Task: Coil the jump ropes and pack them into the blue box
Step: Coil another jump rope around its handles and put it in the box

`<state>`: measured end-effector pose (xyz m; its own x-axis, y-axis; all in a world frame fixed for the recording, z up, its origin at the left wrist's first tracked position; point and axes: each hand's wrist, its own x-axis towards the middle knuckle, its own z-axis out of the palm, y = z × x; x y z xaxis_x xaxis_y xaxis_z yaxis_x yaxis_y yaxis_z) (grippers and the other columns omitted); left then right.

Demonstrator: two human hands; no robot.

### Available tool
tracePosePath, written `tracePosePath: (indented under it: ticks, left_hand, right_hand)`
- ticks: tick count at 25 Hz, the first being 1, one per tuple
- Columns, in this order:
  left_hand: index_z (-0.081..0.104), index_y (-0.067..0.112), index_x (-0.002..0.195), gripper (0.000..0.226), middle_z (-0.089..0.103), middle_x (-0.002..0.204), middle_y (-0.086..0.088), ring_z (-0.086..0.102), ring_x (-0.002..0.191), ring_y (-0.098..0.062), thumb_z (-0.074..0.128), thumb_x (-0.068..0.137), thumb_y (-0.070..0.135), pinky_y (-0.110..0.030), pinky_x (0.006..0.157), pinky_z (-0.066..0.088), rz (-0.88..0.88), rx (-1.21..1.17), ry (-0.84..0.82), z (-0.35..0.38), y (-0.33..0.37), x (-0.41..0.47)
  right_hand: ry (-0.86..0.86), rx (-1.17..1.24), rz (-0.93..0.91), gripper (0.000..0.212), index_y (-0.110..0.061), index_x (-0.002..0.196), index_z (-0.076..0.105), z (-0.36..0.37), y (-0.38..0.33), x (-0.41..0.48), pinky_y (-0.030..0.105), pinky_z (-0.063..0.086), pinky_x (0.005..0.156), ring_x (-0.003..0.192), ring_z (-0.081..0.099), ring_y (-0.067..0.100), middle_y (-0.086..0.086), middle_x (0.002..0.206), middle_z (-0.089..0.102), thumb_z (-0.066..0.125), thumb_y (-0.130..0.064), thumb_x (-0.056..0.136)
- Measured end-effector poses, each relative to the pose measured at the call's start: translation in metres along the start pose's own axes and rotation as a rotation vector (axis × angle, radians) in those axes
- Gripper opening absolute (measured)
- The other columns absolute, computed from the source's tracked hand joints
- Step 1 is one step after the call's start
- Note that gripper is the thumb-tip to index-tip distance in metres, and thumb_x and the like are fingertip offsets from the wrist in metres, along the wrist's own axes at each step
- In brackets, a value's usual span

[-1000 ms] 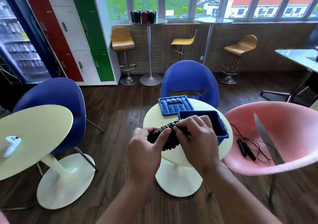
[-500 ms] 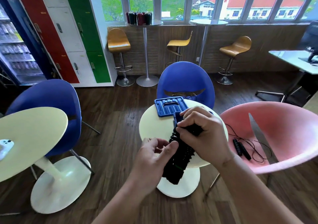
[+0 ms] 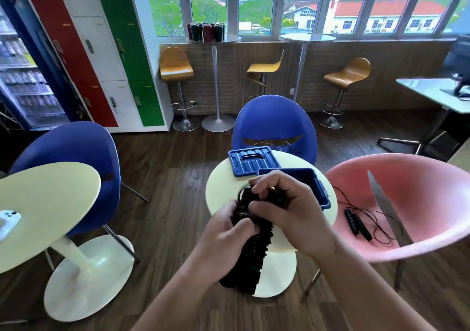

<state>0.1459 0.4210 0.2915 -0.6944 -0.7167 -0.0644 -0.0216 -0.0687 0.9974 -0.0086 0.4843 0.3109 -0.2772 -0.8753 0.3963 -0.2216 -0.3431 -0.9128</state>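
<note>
A black jump rope bundle, ribbed handles side by side, hangs upright in front of me over the near edge of the small round table. My left hand grips its upper part from the left. My right hand pinches the top end, where a thin cord loop shows. Just behind my right hand stands the open blue box, its inside mostly hidden. Its blue lid lies flat on the table's far side. A second black jump rope, loose cord spread out, lies in the pink chair.
A blue chair stands behind the table; another blue chair and a second round table with a white controller are at the left. Bar stools, lockers and a desk line the room's far side.
The bundle has swung from lying crosswise between my hands to hanging upright. My right hand stayed at its top end, and my left hand moved up to grip it just below.
</note>
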Motion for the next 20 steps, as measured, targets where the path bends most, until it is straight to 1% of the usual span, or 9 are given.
tracePosePath:
  ticks: [3,6,9,11,13,16,17,19,20]
  left_hand:
    - [0.060,0.007,0.103,0.030,0.070,0.078,-0.009,0.067,0.068,-0.019,0.058,0.075,0.017,-0.035,0.059,0.054,0.079,0.086,0.141,0.004,-0.006,-0.004]
    - [0.061,0.020,0.102,0.030,0.073,0.081,-0.007,0.070,0.071,-0.023,0.061,0.073,0.028,-0.051,0.066,0.058,0.127,0.210,0.204,0.002,-0.014,-0.004]
    - [0.056,0.030,0.103,0.033,0.069,0.076,-0.005,0.068,0.069,-0.030,0.062,0.072,0.038,-0.056,0.064,0.057,0.197,0.391,0.206,0.001,-0.022,-0.008]
    - [0.052,0.031,0.099,0.030,0.063,0.072,-0.003,0.061,0.065,-0.027,0.061,0.072,0.039,-0.053,0.061,0.054,0.239,0.466,0.194,0.001,-0.025,-0.012]
    - [0.049,0.035,0.097,0.031,0.060,0.072,0.005,0.056,0.063,-0.013,0.059,0.069,0.043,-0.042,0.058,0.051,0.247,0.550,0.200,0.001,-0.027,-0.017]
    - [0.047,0.040,0.099,0.035,0.060,0.075,0.013,0.055,0.065,-0.006,0.059,0.067,0.046,-0.029,0.058,0.041,0.272,0.630,0.244,0.000,-0.028,-0.023]
    - [0.047,0.040,0.100,0.036,0.060,0.076,0.013,0.055,0.066,-0.006,0.059,0.067,0.046,-0.030,0.058,0.041,0.278,0.627,0.258,0.001,-0.030,-0.025]
    - [0.046,0.040,0.100,0.037,0.061,0.076,0.011,0.056,0.066,-0.008,0.058,0.066,0.049,-0.034,0.059,0.044,0.273,0.607,0.291,0.001,-0.031,-0.026]
    - [0.046,0.040,0.100,0.037,0.062,0.076,0.010,0.057,0.067,-0.009,0.058,0.066,0.049,-0.036,0.059,0.047,0.266,0.600,0.311,0.000,-0.032,-0.026]
  right_hand:
    - [0.110,0.209,0.111,0.025,-0.013,0.085,0.077,0.002,-0.004,-0.001,0.022,0.053,0.084,0.093,0.070,0.015,0.004,0.089,0.076,0.064,0.009,0.089]
    - [0.263,0.483,0.168,0.027,-0.009,0.081,0.077,0.009,-0.012,-0.003,0.031,0.053,0.081,0.080,0.065,0.024,0.009,0.068,0.063,0.055,0.007,0.087]
    - [0.321,0.718,0.259,0.031,-0.009,0.083,0.072,0.011,-0.029,0.001,0.031,0.054,0.061,0.060,0.060,0.022,0.007,0.059,0.051,0.050,0.011,0.091]
    - [0.201,0.626,0.361,0.025,-0.009,0.093,0.074,0.007,-0.038,0.010,0.028,0.049,0.050,0.050,0.052,0.017,0.007,0.062,0.047,0.057,0.010,0.090]
    - [0.016,0.324,0.400,0.024,-0.008,0.103,0.075,-0.005,-0.042,0.021,0.027,0.047,0.047,0.049,0.045,0.017,0.012,0.068,0.045,0.068,0.008,0.085]
    - [-0.175,-0.274,0.363,0.004,-0.011,0.090,0.078,-0.014,-0.049,0.032,0.023,0.047,0.044,0.054,0.050,0.019,0.012,0.067,0.057,0.077,-0.010,0.086]
    - [-0.201,-0.414,0.342,0.007,-0.012,0.083,0.077,-0.013,-0.048,0.033,0.023,0.047,0.043,0.052,0.052,0.017,0.007,0.063,0.060,0.076,-0.017,0.088]
    - [-0.194,-0.475,0.349,0.017,-0.011,0.078,0.073,-0.008,-0.043,0.033,0.026,0.046,0.045,0.048,0.051,0.015,-0.001,0.058,0.060,0.072,-0.022,0.092]
    - [-0.172,-0.381,0.391,0.018,-0.008,0.080,0.071,-0.006,-0.041,0.033,0.028,0.048,0.046,0.048,0.049,0.015,0.000,0.057,0.058,0.070,-0.019,0.093]
